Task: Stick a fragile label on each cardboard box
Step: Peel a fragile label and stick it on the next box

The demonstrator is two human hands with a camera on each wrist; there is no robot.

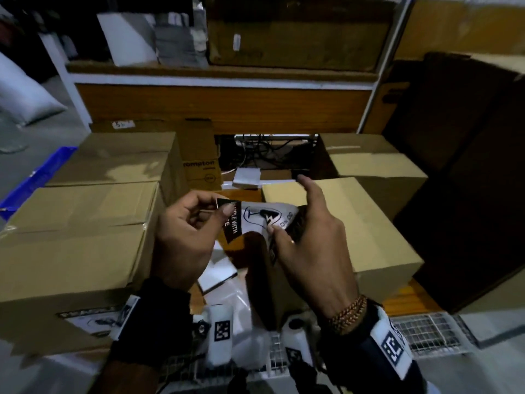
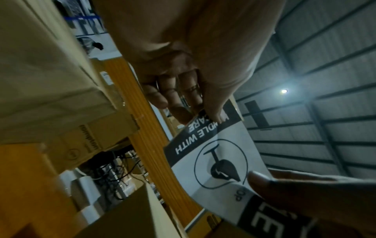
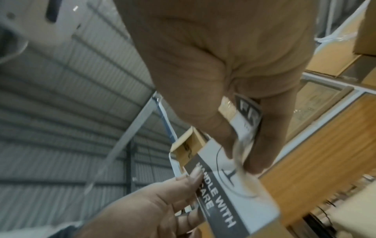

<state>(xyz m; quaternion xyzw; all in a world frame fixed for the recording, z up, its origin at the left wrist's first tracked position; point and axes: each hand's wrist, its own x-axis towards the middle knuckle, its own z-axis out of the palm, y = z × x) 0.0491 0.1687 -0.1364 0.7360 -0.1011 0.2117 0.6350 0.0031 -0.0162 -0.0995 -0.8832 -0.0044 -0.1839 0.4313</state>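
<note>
We see a dim, grainy head view, its far right sunk in shadow and its edges bowed. One lamp [image 2: 284,91] flares in the left wrist view. Both wrist views smear; the right hand [image 3: 223,67] looks soft.

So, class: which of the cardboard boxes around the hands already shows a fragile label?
The near left box: a label is stuck on its front face. The other boxes' visible faces are bare.

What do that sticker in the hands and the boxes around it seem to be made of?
The fragile label looks like thin printed paper, possibly glossy: it bends between the hands. The boxes, such as the one on the right, look like matte brown corrugated cardboard with folded flaps.
</note>
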